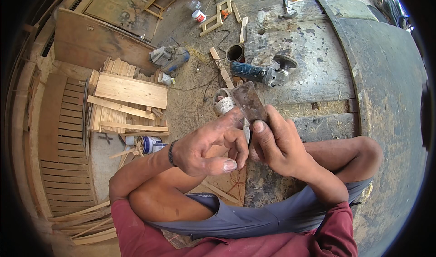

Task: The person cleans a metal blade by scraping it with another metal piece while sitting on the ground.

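In front of me my right hand (pixel 279 143) grips a flat, dark, rectangular metal blade (pixel 249 100) by its lower end, thumb on the upper face. The blade is worn and tilted, its far end pointing up and left. My left hand (pixel 206 145) is beside it, index finger stretched to the blade's left edge; whether it touches cannot be told. The other left fingers are bent, apart from the thumb, and hold nothing. Just beyond the blade, a blue angle grinder (pixel 249 71) with a round disc (pixel 285 62) lies on the worn bench (pixel 313 43).
A dark-mouthed can (pixel 235 53) and a whitish container (pixel 222 98) stand along the bench's left side. A hammer (pixel 286 8) lies at its far end. Stacked boards (pixel 129 91), a blue-grey machine (pixel 175 59) and a wooden frame (pixel 217 17) are on the floor at left.
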